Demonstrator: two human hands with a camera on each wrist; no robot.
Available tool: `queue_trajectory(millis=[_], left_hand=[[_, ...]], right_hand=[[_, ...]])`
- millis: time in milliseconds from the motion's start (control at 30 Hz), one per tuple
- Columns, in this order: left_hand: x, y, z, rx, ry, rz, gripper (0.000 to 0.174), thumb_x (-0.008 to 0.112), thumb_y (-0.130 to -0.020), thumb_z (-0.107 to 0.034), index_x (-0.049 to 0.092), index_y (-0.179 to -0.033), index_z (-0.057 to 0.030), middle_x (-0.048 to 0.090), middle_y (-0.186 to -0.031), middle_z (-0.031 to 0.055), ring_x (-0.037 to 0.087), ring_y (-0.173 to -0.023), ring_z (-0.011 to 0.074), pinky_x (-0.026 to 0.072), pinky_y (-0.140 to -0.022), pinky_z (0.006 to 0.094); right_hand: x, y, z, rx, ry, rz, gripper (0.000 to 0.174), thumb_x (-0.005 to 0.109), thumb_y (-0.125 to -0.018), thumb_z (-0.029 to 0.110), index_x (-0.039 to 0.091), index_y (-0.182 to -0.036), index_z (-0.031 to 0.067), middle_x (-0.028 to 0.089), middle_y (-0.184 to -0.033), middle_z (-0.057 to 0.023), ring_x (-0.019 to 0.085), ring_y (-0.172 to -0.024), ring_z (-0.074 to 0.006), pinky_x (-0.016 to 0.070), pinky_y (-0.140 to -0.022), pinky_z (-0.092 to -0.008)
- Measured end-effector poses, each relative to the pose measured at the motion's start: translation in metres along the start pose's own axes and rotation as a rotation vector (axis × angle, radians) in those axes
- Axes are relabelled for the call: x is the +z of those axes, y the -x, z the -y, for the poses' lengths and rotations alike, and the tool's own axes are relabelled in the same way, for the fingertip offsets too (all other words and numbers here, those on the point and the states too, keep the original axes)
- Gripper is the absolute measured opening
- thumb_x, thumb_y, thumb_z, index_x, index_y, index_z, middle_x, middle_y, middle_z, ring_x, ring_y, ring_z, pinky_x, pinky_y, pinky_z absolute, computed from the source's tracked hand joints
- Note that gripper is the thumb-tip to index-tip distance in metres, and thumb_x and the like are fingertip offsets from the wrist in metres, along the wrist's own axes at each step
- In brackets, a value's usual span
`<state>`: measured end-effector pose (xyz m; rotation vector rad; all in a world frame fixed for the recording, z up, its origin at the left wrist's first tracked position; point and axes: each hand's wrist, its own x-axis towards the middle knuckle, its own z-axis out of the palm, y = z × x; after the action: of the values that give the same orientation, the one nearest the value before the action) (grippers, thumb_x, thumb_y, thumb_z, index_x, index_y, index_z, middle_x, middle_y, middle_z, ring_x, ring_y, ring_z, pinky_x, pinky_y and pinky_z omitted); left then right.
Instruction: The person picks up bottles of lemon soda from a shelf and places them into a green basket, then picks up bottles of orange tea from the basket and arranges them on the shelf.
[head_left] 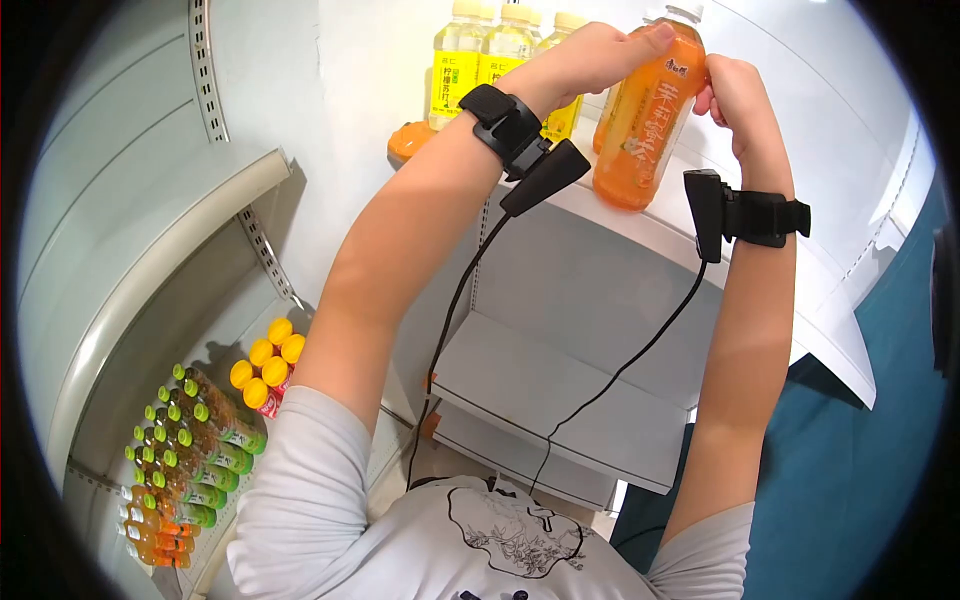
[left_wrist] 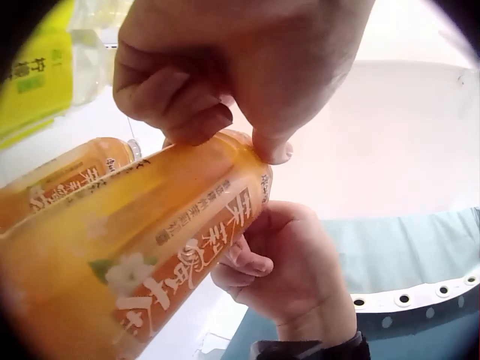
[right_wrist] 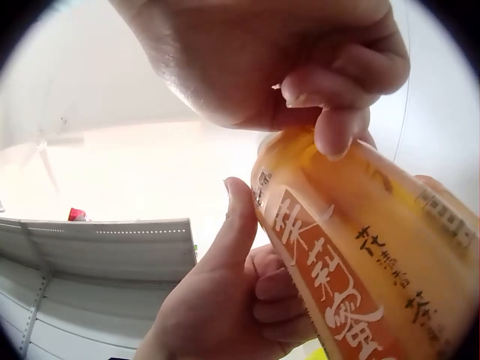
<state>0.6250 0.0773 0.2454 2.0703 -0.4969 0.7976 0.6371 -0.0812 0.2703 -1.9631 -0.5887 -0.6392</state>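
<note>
A large bottle of orange tea [head_left: 645,135] with a white cap stands tilted near the front edge of the upper white shelf. My left hand [head_left: 598,58] grips its upper part from the left, thumb across the front. On the other side my right hand [head_left: 735,100] holds the shoulder of the same bottle with curled fingers. The left wrist view shows the left hand [left_wrist: 240,67] above the bottle's shoulder and the right hand [left_wrist: 289,270] below. Another orange tea bottle [left_wrist: 71,180] is just behind it.
Lemon drink bottles with yellow labels [head_left: 455,75] stand left of the hands, beside an orange bottle's end [head_left: 407,142]. Lower left, a shelf holds green-capped bottles [head_left: 190,440] and yellow-capped ones [head_left: 268,362]. Camera cables [head_left: 640,360] hang from both wrists. A teal curtain [head_left: 840,470] hangs right.
</note>
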Motion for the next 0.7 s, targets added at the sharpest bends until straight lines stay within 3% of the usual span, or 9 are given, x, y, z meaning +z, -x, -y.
queue_trajectory(millis=[133, 200, 267, 333, 400, 467, 700], left_hand=[[0.001, -0.005, 0.013, 0.062, 0.070, -0.009, 0.074, 0.034, -0.068, -0.072, 0.054, -0.072, -0.0006, 0.043, -0.061, 0.0038, 0.036, -0.053, 0.0101, 0.0302, -0.048, 0.0232], [0.004, -0.004, 0.012, 0.116, 0.087, -0.015, 0.074, 0.034, -0.069, -0.071, 0.055, -0.073, 0.0001, 0.045, -0.062, 0.0045, 0.040, -0.053, 0.0107, 0.0323, -0.049, 0.0233], [0.007, 0.000, 0.011, 0.092, 0.080, -0.048, 0.063, 0.046, -0.074, -0.056, 0.056, -0.087, 0.0053, 0.058, -0.080, 0.0159, 0.058, -0.077, 0.0235, 0.0442, -0.068, 0.0307], [0.012, 0.014, 0.012, 0.100, -0.018, -0.071, 0.059, 0.049, -0.074, -0.053, 0.055, -0.087, 0.0045, 0.059, -0.079, 0.0158, 0.058, -0.075, 0.0253, 0.0446, -0.066, 0.0319], [0.020, 0.027, 0.016, 0.110, -0.117, -0.095, 0.055, 0.051, -0.074, -0.050, 0.055, -0.087, 0.0037, 0.059, -0.077, 0.0156, 0.058, -0.072, 0.0270, 0.0450, -0.065, 0.0331], [0.029, 0.039, 0.025, 0.111, -0.080, -0.137, 0.048, 0.057, -0.073, -0.044, 0.055, -0.085, 0.0019, 0.054, -0.061, 0.0097, 0.052, -0.054, 0.0181, 0.0415, -0.052, 0.0290], [0.034, 0.062, 0.025, 0.019, -0.206, -0.126, 0.042, 0.054, -0.076, -0.039, 0.049, -0.078, 0.0027, 0.055, -0.065, 0.0159, 0.054, -0.059, 0.0282, 0.0427, -0.054, 0.0339]], right_hand=[[0.009, -0.004, -0.002, -0.022, 0.052, -0.037, 0.028, 0.034, -0.076, 0.021, 0.051, -0.063, 0.0029, 0.047, -0.047, -0.0040, 0.033, -0.039, -0.0080, 0.0275, -0.039, -0.0224], [0.009, -0.001, -0.002, 0.004, 0.059, -0.044, 0.029, 0.035, -0.070, 0.019, 0.053, -0.065, -0.0022, 0.053, -0.052, -0.0111, 0.050, -0.054, -0.0184, 0.0395, -0.055, -0.0307], [0.012, -0.002, -0.010, 0.029, 0.129, -0.037, 0.030, 0.034, -0.072, 0.020, 0.054, -0.068, -0.0024, 0.055, -0.056, -0.0135, 0.052, -0.058, -0.0222, 0.0406, -0.057, -0.0326], [0.022, 0.003, -0.020, 0.051, 0.197, -0.024, 0.032, 0.033, -0.073, 0.021, 0.055, -0.072, -0.0025, 0.056, -0.061, -0.0159, 0.055, -0.062, -0.0260, 0.0417, -0.060, -0.0345], [0.036, 0.023, -0.029, -0.015, 0.288, -0.202, 0.035, 0.032, -0.079, 0.026, 0.054, -0.076, -0.0019, 0.057, -0.070, -0.0198, 0.055, -0.069, -0.0334, 0.0421, -0.063, -0.0386], [0.046, 0.046, -0.025, -0.006, 0.250, -0.228, 0.042, 0.029, -0.084, 0.031, 0.053, -0.075, -0.0020, 0.055, -0.075, -0.0224, 0.054, -0.072, -0.0375, 0.0415, -0.064, -0.0412], [0.061, 0.070, -0.033, 0.011, 0.272, -0.211, 0.043, 0.028, -0.087, 0.034, 0.053, -0.081, -0.0010, 0.058, -0.068, -0.0178, 0.056, -0.069, -0.0337, 0.0421, -0.063, -0.0401]])
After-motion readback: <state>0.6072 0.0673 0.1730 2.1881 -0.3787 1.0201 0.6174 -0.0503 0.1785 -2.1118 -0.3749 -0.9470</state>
